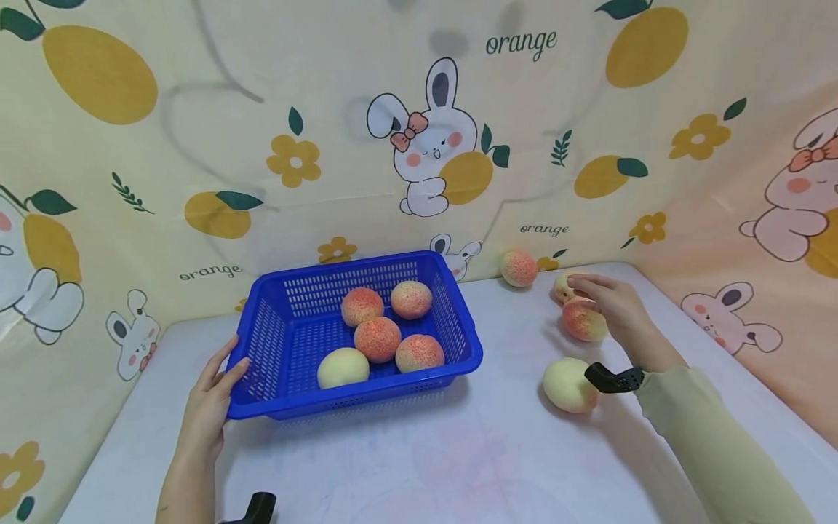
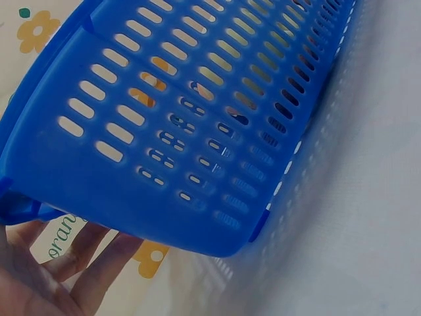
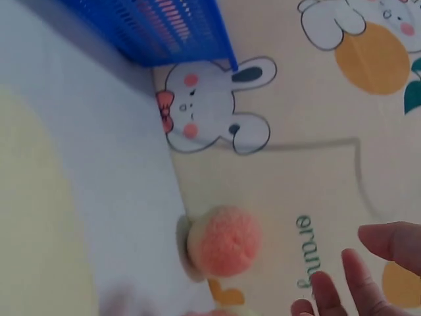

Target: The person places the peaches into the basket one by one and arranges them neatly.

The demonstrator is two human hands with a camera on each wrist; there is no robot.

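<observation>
Blue basket [image 1: 356,395]; red-speckled peaches [image 1: 377,340]

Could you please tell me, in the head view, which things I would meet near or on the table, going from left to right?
Left hand → blue basket → peach by the back wall → pale peach nearest the front → right hand → light sleeve.

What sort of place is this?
Probably a staged tabletop setup: a white table against a rabbit-printed backdrop, with a blue basket holding peach-like fruits.
</observation>
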